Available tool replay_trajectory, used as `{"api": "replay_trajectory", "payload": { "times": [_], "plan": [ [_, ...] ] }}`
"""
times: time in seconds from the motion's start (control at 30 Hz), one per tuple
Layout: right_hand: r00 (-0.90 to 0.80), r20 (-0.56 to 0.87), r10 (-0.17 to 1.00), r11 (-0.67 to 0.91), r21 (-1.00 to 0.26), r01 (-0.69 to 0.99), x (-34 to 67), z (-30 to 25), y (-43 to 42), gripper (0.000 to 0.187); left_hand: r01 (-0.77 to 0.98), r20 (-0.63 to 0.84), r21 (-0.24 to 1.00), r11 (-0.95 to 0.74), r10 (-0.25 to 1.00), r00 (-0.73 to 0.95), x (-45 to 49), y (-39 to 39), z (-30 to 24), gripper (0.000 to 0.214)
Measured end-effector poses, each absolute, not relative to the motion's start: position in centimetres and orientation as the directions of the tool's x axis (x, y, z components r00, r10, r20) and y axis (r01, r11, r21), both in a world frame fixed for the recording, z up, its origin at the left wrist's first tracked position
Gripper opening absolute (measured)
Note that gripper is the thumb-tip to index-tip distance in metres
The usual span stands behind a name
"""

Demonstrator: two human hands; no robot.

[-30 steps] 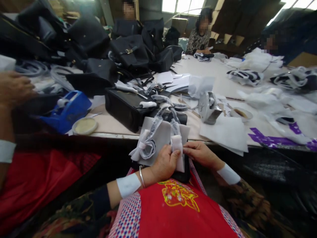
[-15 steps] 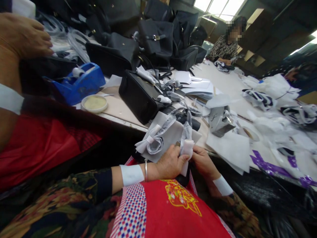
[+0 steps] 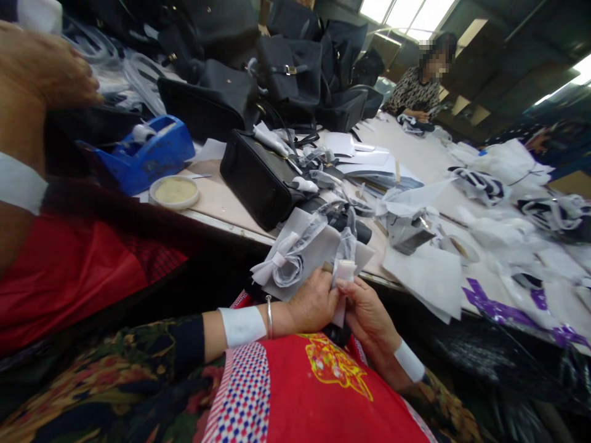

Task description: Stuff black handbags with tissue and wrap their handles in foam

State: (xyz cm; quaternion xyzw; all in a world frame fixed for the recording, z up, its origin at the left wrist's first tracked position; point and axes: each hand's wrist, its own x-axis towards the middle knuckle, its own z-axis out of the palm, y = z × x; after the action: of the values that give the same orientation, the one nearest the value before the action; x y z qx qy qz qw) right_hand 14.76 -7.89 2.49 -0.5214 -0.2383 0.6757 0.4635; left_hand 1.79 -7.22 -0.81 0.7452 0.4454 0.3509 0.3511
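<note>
In my lap, at the table's near edge, lies a black handbag (image 3: 342, 335) under a sheet of grey paper (image 3: 310, 252). Its handles are wound in clear plastic (image 3: 295, 261). My left hand (image 3: 314, 303) is closed on the bag's front, thumb against a white paper strip (image 3: 342, 289) wrapped round one handle. My right hand (image 3: 367, 311) pinches the same strip from the right, thumb on top.
A second black handbag (image 3: 258, 178) lies on the table with several more piled behind it. A blue tape dispenser (image 3: 145, 154) and a round glue tin (image 3: 174, 192) stand left. A co-worker's arm (image 3: 28, 92) reaches in from the left. White paper sheets (image 3: 425, 274) and wrapped bags cover the right side.
My view has swung left and tilted. My right hand has slid lower along the white strip, with the thumb now on top. My left hand keeps its hold.
</note>
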Motion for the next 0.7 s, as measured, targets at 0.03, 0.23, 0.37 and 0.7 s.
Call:
{"api": "replay_trajectory", "payload": {
  "times": [0.03, 0.23, 0.37, 0.7],
  "plan": [
    [-0.016, -0.483, 0.876, -0.451, -0.805, -0.384, 14.7, 2.5, -8.0, 0.040, 0.419, 0.164, 0.857, -0.300, 0.930, 0.330, 1.8, -7.3, -0.7, 0.018],
    [-0.082, -0.478, 0.874, -0.465, -0.778, -0.422, 15.6, 2.1, -8.2, 0.032, 0.347, -0.183, 0.932, 0.104, 0.962, 0.201, 1.9, -7.7, 0.7, 0.041],
    [-0.188, -0.464, 0.866, -0.499, -0.765, -0.407, 16.7, 1.9, -7.8, 0.025, 0.162, -0.229, 0.968, 0.193, 0.943, 0.241, 1.9, -7.7, 1.4, 0.045],
    [-0.204, -0.447, 0.871, -0.488, -0.730, -0.479, 17.1, 1.7, -7.9, 0.047, 0.061, -0.099, 0.994, 0.088, 0.972, 0.215, 2.2, -7.6, 1.0, 0.037]
  ]
}}
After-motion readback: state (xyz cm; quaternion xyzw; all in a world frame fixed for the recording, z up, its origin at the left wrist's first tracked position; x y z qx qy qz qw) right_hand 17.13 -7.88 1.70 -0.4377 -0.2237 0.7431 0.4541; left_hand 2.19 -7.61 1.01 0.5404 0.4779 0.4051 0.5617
